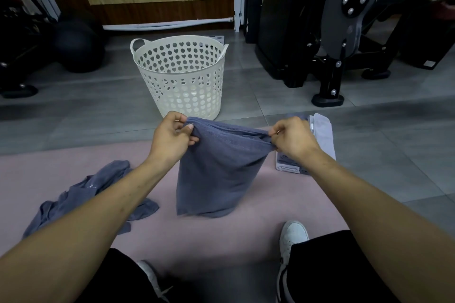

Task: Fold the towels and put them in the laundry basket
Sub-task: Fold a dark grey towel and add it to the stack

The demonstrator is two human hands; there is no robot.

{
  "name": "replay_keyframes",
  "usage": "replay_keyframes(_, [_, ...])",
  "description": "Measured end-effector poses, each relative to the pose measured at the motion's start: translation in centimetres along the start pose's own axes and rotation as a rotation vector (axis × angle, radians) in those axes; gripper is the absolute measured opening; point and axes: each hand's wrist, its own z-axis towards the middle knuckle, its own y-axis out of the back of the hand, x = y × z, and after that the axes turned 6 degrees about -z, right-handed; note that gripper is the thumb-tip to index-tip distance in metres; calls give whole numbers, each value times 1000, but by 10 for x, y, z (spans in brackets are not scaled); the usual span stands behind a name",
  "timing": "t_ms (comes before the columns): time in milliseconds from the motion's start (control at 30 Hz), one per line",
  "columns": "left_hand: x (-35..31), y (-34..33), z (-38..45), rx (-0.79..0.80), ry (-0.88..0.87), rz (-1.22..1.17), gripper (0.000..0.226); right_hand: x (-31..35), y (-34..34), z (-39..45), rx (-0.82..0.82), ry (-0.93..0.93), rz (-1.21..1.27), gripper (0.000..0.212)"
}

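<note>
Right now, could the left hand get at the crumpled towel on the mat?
Probably not yet: the left hand pinches the held towel. The crumpled towel lies unblocked under that forearm.

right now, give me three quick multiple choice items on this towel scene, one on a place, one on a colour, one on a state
1. Where does the laundry basket stand?
A. on the pink mat
B. on the grey floor beyond the mat
C. on the person's lap

2. What colour is the towel being held up?
A. blue-grey
B. red
C. yellow

3. How is that towel held?
A. lying flat, untouched
B. pinched at its top corners by both hands
C. draped over the basket rim

Answers:
1 B: the basket sits on grey tiles past the pink mat.
2 A: the hanging cloth is blue-grey.
3 B: the left hand and right hand each pinch a top corner.
</note>
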Motion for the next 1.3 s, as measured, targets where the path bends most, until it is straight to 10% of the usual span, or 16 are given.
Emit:
replay_keyframes(333, [-15,1,-7,-23,-82,-138,22,14,-7,4,-150,-95,136,17])
replay_keyframes(800, [-30,-7,-22,-34,-162,-327,20,38,-40,-1,158,-187,-179,34])
replay_keyframes(1100, [-33,-5,-23,-72,-118,-445,18,37,-59,8,198,-367,180,9])
replay_keyframes(1300, [-6,20,0,-122,46,-117,22,26,-36,13,80,-319,464,21])
